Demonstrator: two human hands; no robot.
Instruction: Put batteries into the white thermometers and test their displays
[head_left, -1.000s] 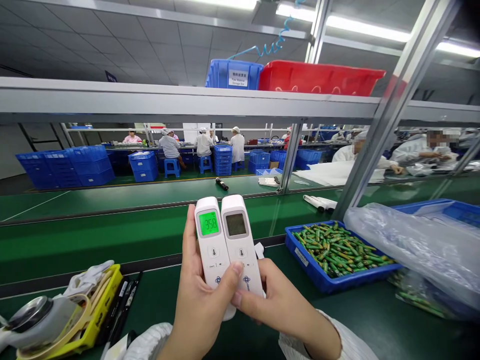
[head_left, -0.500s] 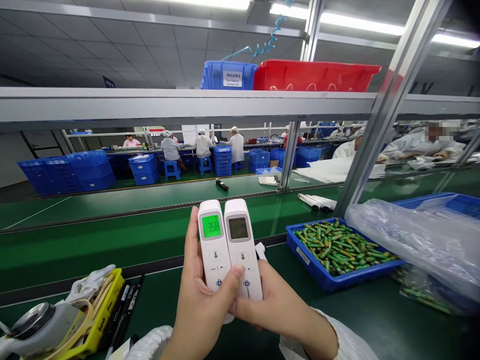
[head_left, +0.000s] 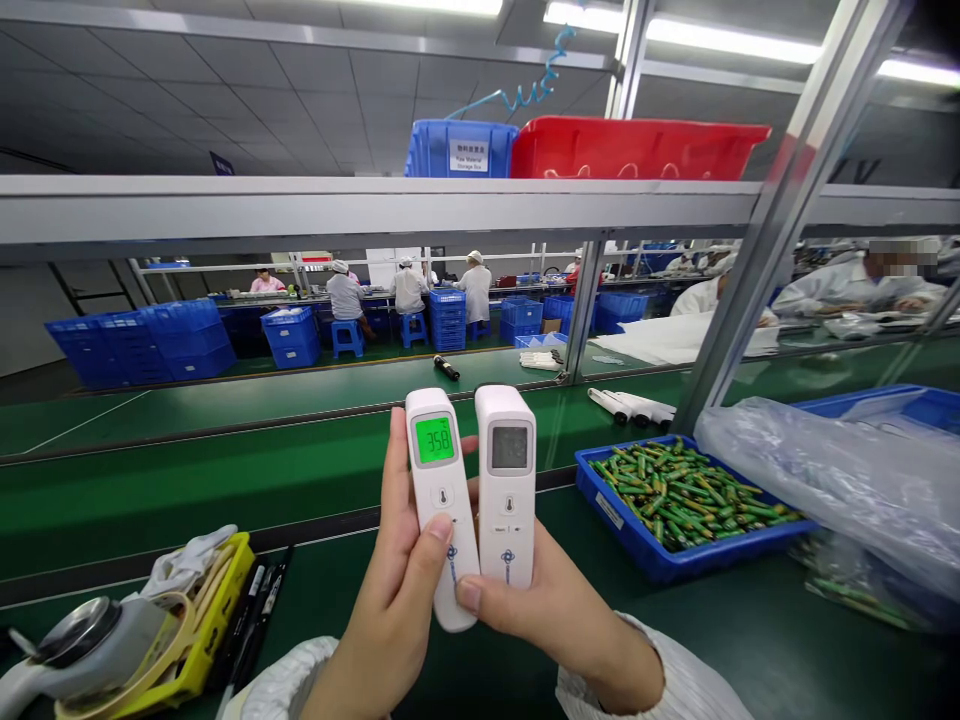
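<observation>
My left hand is closed around a white handheld thermometer, its thumb resting on the front. That one's screen glows green and reads 35.8. Beside it, my right hand grips a second white thermometer, thumb across its lower front. The second screen is grey and unlit. Both devices stand nearly upright, screens facing me, with a narrow gap between their heads and their lower parts close together. Fingers behind the devices are mostly hidden.
A blue tray of green batteries stands right, beside plastic bags. At lower left are a yellow basket and black pens. White devices lie on the green conveyor. People in white work beyond.
The two thermometers have moved apart at the top. The right one has shifted right and turned more upright; my left thumb has moved left, off the right device, onto the left one.
</observation>
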